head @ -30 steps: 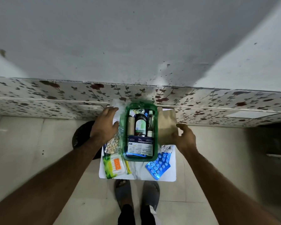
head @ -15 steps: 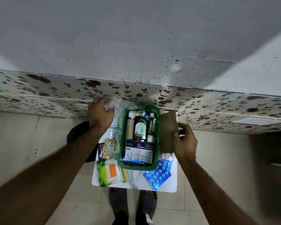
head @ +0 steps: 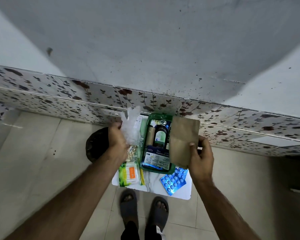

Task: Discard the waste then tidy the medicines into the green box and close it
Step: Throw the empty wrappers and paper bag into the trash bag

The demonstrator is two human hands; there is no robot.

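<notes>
The green box [head: 145, 135] stands open on a small white table [head: 151, 183], filled with a dark bottle [head: 160, 134], a beige roll and a dark blue carton [head: 157, 157]. My left hand [head: 117, 138] grips a crumpled clear plastic wrapper [head: 131, 126], lifted just left of the box. My right hand [head: 200, 157] holds a brown paper bag [head: 183, 137] raised over the box's right edge. A strip of pale tablets [head: 132, 152], a green and orange packet [head: 129, 174] and blue blister packs [head: 173, 180] lie on the table.
A dark round bin [head: 95, 144] sits on the floor left of the table, partly behind my left arm. A floral-patterned wall panel [head: 59, 99] runs right behind the table. My feet in grey sandals [head: 144, 207] stand at the table's near edge.
My left hand has closed on the plastic wrapper and lifted it off the table. My right hand has picked up the brown paper bag and raised it over the box.
</notes>
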